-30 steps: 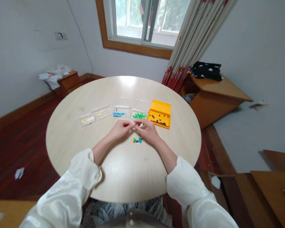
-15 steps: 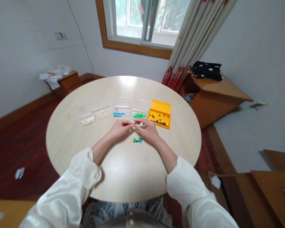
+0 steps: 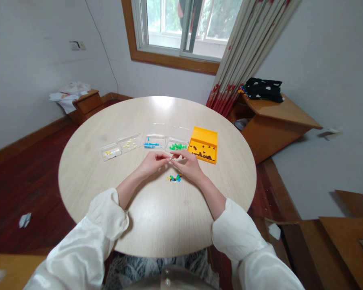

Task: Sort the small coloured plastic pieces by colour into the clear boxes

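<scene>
Round table (image 3: 161, 219) | left grip (image 3: 151, 164) beside right grip (image 3: 190, 166) | coloured pieces (image 3: 174, 178) near

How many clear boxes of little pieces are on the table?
4, left to right: yellow-piece box, pale-piece box, blue-piece box and green-piece box beside the orange case. None seems hidden.
</scene>
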A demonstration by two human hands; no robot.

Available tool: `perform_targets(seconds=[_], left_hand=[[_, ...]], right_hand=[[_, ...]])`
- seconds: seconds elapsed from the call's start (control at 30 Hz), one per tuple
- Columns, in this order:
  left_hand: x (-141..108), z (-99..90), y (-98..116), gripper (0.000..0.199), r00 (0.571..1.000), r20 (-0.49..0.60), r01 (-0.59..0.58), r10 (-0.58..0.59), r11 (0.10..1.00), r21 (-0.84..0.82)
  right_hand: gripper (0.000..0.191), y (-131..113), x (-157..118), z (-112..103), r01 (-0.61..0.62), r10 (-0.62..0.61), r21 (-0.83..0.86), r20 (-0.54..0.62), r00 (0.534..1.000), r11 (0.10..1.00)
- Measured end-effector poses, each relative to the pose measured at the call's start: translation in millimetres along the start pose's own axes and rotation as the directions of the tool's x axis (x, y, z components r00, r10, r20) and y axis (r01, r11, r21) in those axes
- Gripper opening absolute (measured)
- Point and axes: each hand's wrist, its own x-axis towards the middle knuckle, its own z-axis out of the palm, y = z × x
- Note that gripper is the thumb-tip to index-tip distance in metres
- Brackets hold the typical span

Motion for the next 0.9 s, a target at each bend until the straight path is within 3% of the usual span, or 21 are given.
perform_targets(seconds=[0.3,0.7,0.8,0.9], left_hand=[[-1,-0.4,0,0.021,1.0,-0.004,0.009,-0.009,1.0,-0.003],[-2,0.4,5,0.02,1.0,-0.007,0.018,-0.018,1.0,0.018],[-1,-3.4,6,0.02,0.998,-0.062,0.013,-0.011,1.0,0.028],[4,-16.4,6,0.019,0.98,-0.196,-0.001,0.016,0.997,0.079]], right_hand=[[0.009,2,0,1,0.057,-0.057,0.016,-0.005,0.998,0.998],[0.009,-2,0,-2,-0.005,0.006,-0.029,0.034,0.999,1.0],[0.008,-1,1,-2,-0.035,0.037,-0.031,0.056,0.998,0.999],[0.007,0,1,-4,-0.055,0.056,-0.011,0.141,0.988,0.998]])
